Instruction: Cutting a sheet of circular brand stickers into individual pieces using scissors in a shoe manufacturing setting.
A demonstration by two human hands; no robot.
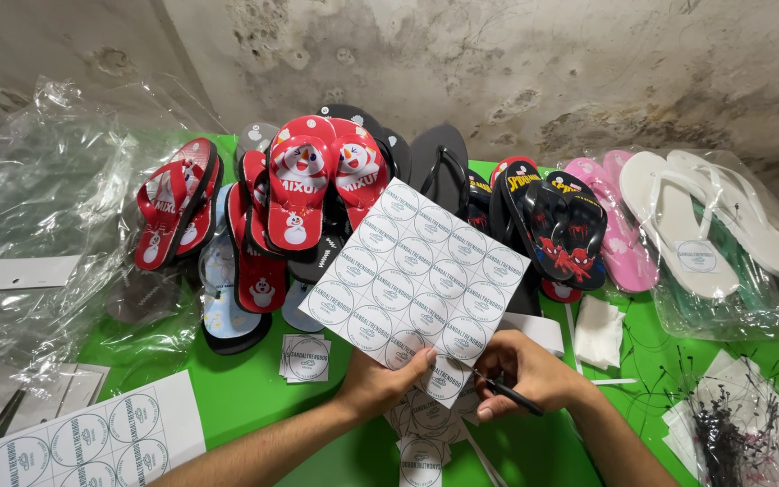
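The sheet of round labels [415, 275], held up over the green desk [245, 388] in the left hand [380, 379], is mostly uncut, the right hand [525, 374] closing its fingers on scissors [508, 393], a few cut label squares [307, 358] lying below.

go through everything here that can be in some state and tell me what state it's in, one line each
White paper sheet of round labels: held up, tilted, in the left hand.
Black-handled tool: gripped in the right hand; its tip is hidden.
Red snowman-print flip-flops: lying stacked, unbagged.
White flip-flops: inside clear plastic.
Cut square labels: loose on the green table.
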